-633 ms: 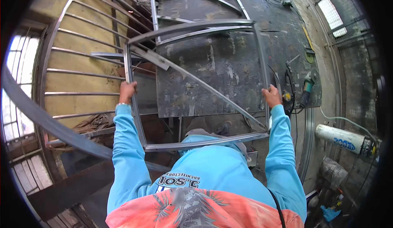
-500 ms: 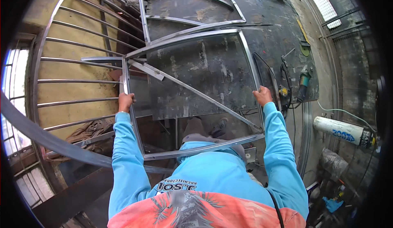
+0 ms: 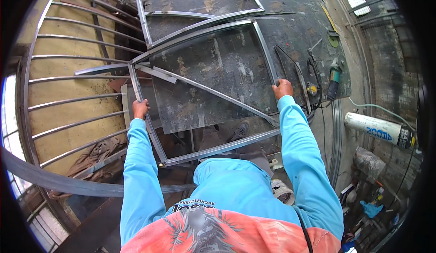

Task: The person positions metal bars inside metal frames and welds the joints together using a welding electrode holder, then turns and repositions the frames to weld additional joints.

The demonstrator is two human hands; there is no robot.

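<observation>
Over the steel worktable [image 3: 290,30], a metal frame [image 3: 213,148] is gripped by left hand [image 3: 140,109] and right hand [image 3: 282,88], fingers closed round opposite side rails, presumably for balance.

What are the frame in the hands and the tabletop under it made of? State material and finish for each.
Frame: apparently bare steel bar, grey and unpainted, with a dull sheen and darker marks at the corner joints; gripped by left hand and right hand.
Tabletop: looks like heavy steel plate, dark, scuffed and stained, with rusty brown patches.
</observation>
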